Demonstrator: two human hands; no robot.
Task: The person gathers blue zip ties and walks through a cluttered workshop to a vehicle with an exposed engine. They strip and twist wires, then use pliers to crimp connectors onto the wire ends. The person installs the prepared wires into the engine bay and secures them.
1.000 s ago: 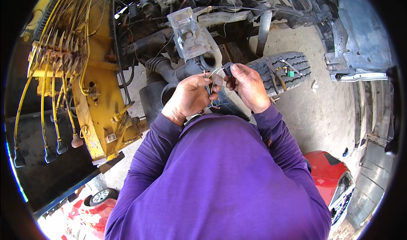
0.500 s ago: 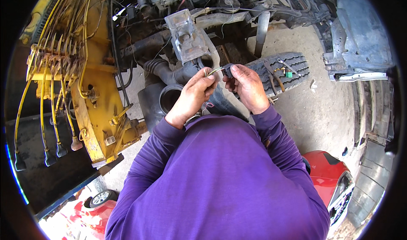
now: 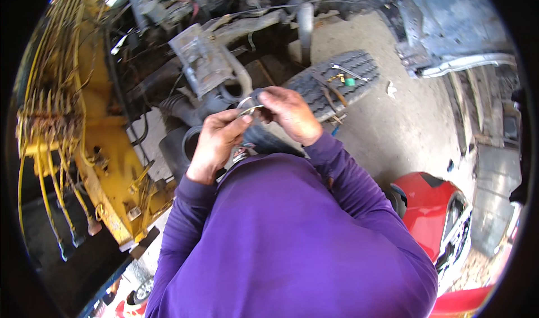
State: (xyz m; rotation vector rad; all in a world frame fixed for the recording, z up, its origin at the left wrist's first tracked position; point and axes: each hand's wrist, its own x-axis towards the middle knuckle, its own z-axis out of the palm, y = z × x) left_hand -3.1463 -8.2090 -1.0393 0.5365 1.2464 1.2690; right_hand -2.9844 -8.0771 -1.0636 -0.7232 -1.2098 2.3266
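Observation:
Thin pale wires [image 3: 251, 109] curve between my two hands in front of my chest. My left hand [image 3: 216, 141] is closed, with thumb and fingers pinching the wires. The fingers of my right hand [image 3: 289, 114] wrap round a small black connector [image 3: 256, 97], mostly hidden by the thumb and fingertips. The wires run toward this connector. Below my left fingers, more thin wires show, blurred, close to my shirt.
Beyond my right hand lies a worn tyre [image 3: 359, 65], with a wrench [image 3: 343, 69], a green piece [image 3: 350, 82] and rusty tools on it. Yellow machinery with hoses [image 3: 101, 166] stands left. Greasy engine parts [image 3: 258, 9] spread ahead. A red car [image 3: 421, 200] sits behind right.
The view has shifted, so the surroundings sit farther left and higher. My hands keep hold of the wires and connector; the right hand has turned and the wires bend more.

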